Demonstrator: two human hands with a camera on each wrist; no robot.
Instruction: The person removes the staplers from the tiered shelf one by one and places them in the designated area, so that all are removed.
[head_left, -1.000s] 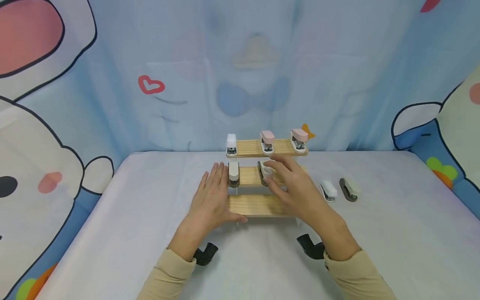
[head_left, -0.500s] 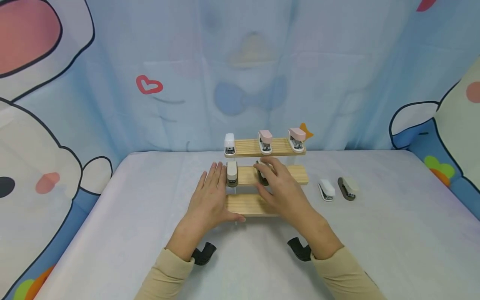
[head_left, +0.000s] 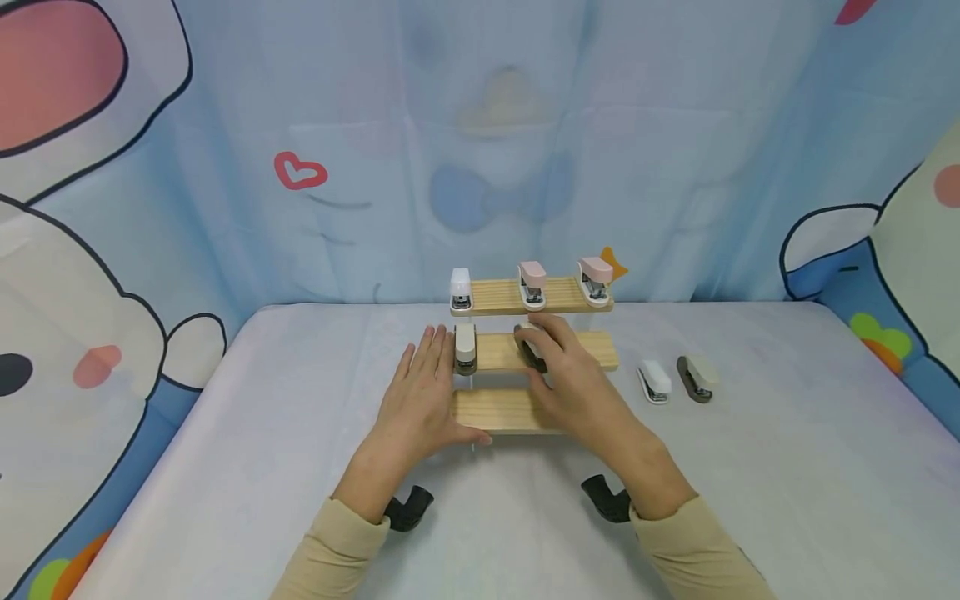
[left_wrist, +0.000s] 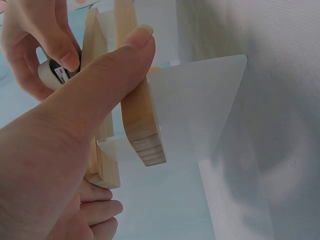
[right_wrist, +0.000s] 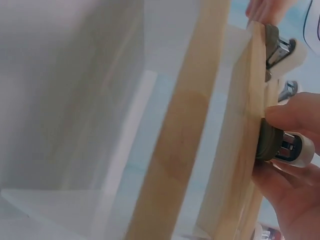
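Observation:
A small stapler with a dark base and pale top stands on the middle wooden shelf. My right hand pinches it between thumb and fingers, partly covering it in the head view; its base touches the board in the right wrist view. At the rack's left side my left hand lies with straight fingers along the shelf ends. Its thumb rests across the front of the bottom shelf. Just beside those fingers, another dark-based, pale-topped stapler stands on the middle shelf.
On the top shelf stand a white stapler and two pink staplers. Right of the rack, a white stapler and a dark-based, cream-topped one lie on the white tablecloth.
My right hand has shifted left along the middle shelf, then slightly back right, still at the stapler, which now stands a little angled. The left hand has stayed in place.

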